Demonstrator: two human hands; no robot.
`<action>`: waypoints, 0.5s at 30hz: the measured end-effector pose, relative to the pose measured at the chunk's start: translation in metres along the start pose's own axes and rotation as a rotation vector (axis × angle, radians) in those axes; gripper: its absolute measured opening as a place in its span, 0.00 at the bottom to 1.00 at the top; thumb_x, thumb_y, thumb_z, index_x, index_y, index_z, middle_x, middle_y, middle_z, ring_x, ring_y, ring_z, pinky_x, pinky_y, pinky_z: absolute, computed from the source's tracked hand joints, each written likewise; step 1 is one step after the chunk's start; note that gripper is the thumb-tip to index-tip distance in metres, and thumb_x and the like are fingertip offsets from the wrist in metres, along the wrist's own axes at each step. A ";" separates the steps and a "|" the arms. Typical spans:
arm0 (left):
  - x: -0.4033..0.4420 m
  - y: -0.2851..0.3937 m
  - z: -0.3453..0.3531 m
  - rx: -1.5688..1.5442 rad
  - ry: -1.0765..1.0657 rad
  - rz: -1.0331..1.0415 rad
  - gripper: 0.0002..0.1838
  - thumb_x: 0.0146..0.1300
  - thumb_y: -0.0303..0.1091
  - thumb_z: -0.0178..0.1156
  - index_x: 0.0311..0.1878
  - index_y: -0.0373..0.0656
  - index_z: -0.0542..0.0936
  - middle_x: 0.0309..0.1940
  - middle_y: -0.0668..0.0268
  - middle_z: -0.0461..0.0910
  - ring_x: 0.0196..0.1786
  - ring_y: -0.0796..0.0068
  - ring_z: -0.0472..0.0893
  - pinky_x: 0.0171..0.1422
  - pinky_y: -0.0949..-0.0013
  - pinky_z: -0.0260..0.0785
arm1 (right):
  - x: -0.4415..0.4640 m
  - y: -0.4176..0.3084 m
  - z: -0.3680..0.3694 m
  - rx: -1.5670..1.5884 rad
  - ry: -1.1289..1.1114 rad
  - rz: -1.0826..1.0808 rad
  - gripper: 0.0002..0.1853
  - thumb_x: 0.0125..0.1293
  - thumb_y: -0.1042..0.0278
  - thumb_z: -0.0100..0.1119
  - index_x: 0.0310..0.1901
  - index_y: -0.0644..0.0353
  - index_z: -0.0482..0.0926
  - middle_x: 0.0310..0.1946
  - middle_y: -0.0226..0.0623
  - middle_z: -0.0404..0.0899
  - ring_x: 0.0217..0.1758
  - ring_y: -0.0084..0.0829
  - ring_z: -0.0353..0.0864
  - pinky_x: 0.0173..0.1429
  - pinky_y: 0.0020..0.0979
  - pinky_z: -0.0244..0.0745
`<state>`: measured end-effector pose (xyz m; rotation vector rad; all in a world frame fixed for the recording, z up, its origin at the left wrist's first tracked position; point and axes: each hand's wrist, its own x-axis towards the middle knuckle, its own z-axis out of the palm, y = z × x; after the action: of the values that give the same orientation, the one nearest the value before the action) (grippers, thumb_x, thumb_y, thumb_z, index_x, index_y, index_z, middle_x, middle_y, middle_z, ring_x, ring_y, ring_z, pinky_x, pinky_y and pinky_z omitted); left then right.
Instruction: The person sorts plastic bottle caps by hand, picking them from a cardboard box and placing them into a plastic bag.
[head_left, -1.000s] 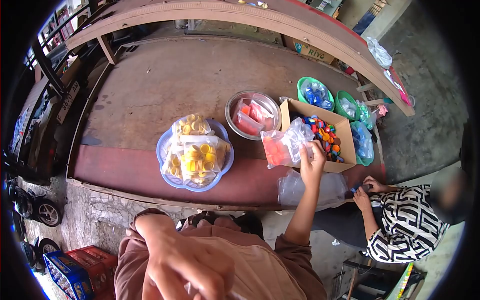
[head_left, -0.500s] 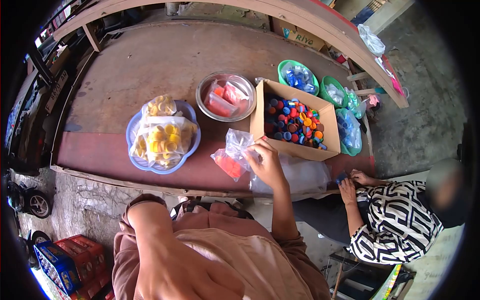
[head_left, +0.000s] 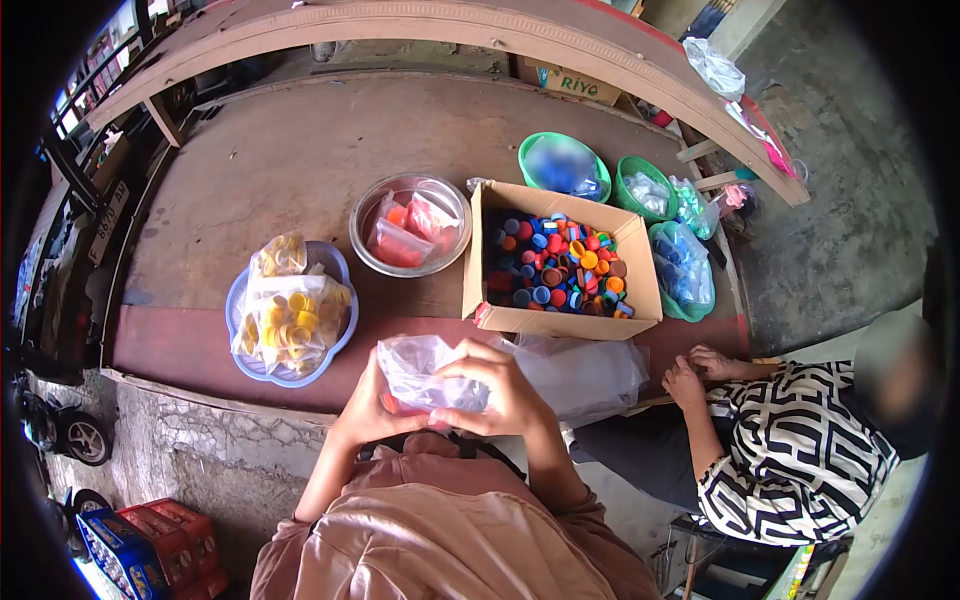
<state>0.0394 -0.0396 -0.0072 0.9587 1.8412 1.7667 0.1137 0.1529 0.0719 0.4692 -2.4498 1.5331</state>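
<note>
"Plastic bag (head_left: 418,358) first: where is it?"

"By the near edge of the worktop (head_left: 300,150), between both hands. From the left, a blue basket (head_left: 290,378) carries packed yellow caps (head_left: 298,318); its raised rim probably stops them sliding."

"Next along?"

"The left hand (head_left: 366,412) wraps the bag's left side, with something red showing low inside. Beyond it, a metal bowl (head_left: 404,270) keeps red packs (head_left: 402,245) together, seemingly grouped by colour."

"And the right hand (head_left: 512,390)?"

"Curled around the other side, fingers bent, presumably because limp film needs support from both sides. Further right, clear film (head_left: 590,378) lies before a cardboard box (head_left: 570,322) of mixed caps (head_left: 565,258), both within easy reach."

"What differs from half a second ago?"

"The left hand is no longer before the chest; it joins the right hand, which then had the bag alone."
</note>
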 end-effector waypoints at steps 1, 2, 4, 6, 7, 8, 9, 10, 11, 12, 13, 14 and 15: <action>0.000 -0.008 0.006 -0.097 0.095 0.040 0.56 0.32 0.37 0.78 0.64 0.34 0.54 0.58 0.51 0.63 0.60 0.61 0.67 0.65 0.61 0.59 | 0.000 0.003 0.005 -0.033 0.014 0.020 0.17 0.46 0.62 0.71 0.37 0.61 0.80 0.32 0.37 0.74 0.35 0.33 0.77 0.39 0.30 0.71; 0.000 -0.012 0.008 -0.093 0.099 0.013 0.58 0.31 0.38 0.78 0.65 0.35 0.51 0.60 0.50 0.61 0.61 0.60 0.66 0.65 0.60 0.59 | 0.000 0.010 0.009 -0.013 0.028 0.012 0.20 0.48 0.57 0.70 0.40 0.60 0.80 0.32 0.37 0.74 0.35 0.35 0.77 0.39 0.31 0.72; 0.003 -0.018 0.010 -0.085 0.108 -0.040 0.63 0.30 0.39 0.79 0.67 0.36 0.46 0.63 0.47 0.55 0.63 0.58 0.63 0.66 0.58 0.58 | -0.001 0.022 0.019 -0.043 0.060 0.104 0.15 0.54 0.63 0.65 0.41 0.61 0.80 0.32 0.39 0.74 0.34 0.37 0.78 0.38 0.33 0.72; 0.011 -0.020 0.015 0.025 0.203 0.085 0.66 0.29 0.40 0.80 0.67 0.37 0.43 0.64 0.46 0.52 0.64 0.56 0.62 0.66 0.57 0.58 | 0.002 0.026 0.029 -0.094 0.142 0.179 0.11 0.56 0.69 0.61 0.41 0.62 0.80 0.31 0.41 0.75 0.32 0.40 0.78 0.36 0.34 0.72; 0.015 -0.020 0.016 0.080 0.250 0.148 0.68 0.28 0.40 0.80 0.68 0.38 0.41 0.65 0.46 0.51 0.64 0.55 0.62 0.66 0.57 0.58 | 0.005 0.030 0.034 -0.100 0.197 0.170 0.11 0.56 0.70 0.61 0.41 0.62 0.80 0.31 0.42 0.75 0.32 0.40 0.78 0.36 0.34 0.72; 0.018 -0.020 0.014 0.212 0.223 0.151 0.71 0.28 0.40 0.80 0.68 0.39 0.35 0.66 0.45 0.47 0.64 0.54 0.60 0.66 0.56 0.58 | 0.008 0.039 0.038 -0.104 0.253 0.161 0.11 0.56 0.70 0.61 0.41 0.62 0.79 0.31 0.42 0.75 0.31 0.41 0.78 0.36 0.34 0.72; 0.022 -0.020 0.014 0.206 0.234 0.166 0.71 0.28 0.39 0.79 0.68 0.39 0.35 0.66 0.45 0.48 0.64 0.53 0.60 0.66 0.55 0.59 | 0.010 0.046 0.040 -0.109 0.308 0.153 0.11 0.56 0.71 0.61 0.40 0.63 0.79 0.31 0.42 0.75 0.31 0.41 0.78 0.35 0.34 0.73; 0.027 -0.021 0.015 0.199 0.246 0.181 0.71 0.28 0.39 0.79 0.68 0.40 0.35 0.66 0.45 0.48 0.64 0.53 0.61 0.66 0.55 0.59 | 0.012 0.051 0.040 -0.132 0.284 0.146 0.11 0.55 0.73 0.60 0.41 0.63 0.78 0.33 0.44 0.76 0.34 0.41 0.78 0.38 0.34 0.73; 0.032 -0.024 0.018 0.191 0.258 0.196 0.71 0.29 0.38 0.79 0.68 0.40 0.34 0.66 0.45 0.48 0.64 0.53 0.61 0.65 0.55 0.60 | 0.015 0.052 0.039 -0.129 0.253 0.156 0.12 0.54 0.72 0.61 0.41 0.63 0.78 0.37 0.46 0.76 0.38 0.42 0.78 0.42 0.34 0.74; 0.036 -0.028 0.021 0.143 0.277 0.174 0.70 0.30 0.35 0.79 0.68 0.40 0.33 0.65 0.46 0.49 0.63 0.53 0.62 0.64 0.55 0.61 | 0.018 0.052 0.038 -0.100 0.201 0.196 0.14 0.53 0.71 0.62 0.43 0.63 0.78 0.40 0.47 0.76 0.41 0.43 0.78 0.45 0.35 0.74; 0.039 -0.032 0.021 0.148 0.307 0.192 0.66 0.32 0.32 0.77 0.68 0.40 0.37 0.61 0.47 0.57 0.59 0.56 0.68 0.60 0.57 0.65 | 0.019 0.052 0.038 -0.072 0.147 0.238 0.15 0.53 0.71 0.62 0.44 0.63 0.77 0.43 0.48 0.76 0.44 0.45 0.78 0.48 0.36 0.74; 0.040 -0.037 0.020 0.144 0.279 0.127 0.63 0.34 0.31 0.76 0.67 0.39 0.40 0.58 0.48 0.61 0.56 0.57 0.70 0.59 0.58 0.66 | 0.023 0.060 0.044 -0.126 0.199 0.082 0.19 0.52 0.71 0.65 0.47 0.63 0.76 0.37 0.44 0.77 0.39 0.41 0.78 0.44 0.35 0.73; 0.041 -0.040 0.018 0.139 0.250 0.063 0.60 0.36 0.30 0.75 0.67 0.39 0.43 0.55 0.50 0.65 0.53 0.59 0.73 0.57 0.59 0.67 | 0.020 0.065 0.044 -0.142 0.138 0.068 0.21 0.53 0.69 0.65 0.49 0.64 0.75 0.41 0.45 0.77 0.44 0.42 0.78 0.47 0.35 0.74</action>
<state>0.0164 0.0040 -0.0413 0.8876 2.1338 1.8896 0.0707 0.1370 0.0058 0.2477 -2.4678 1.3549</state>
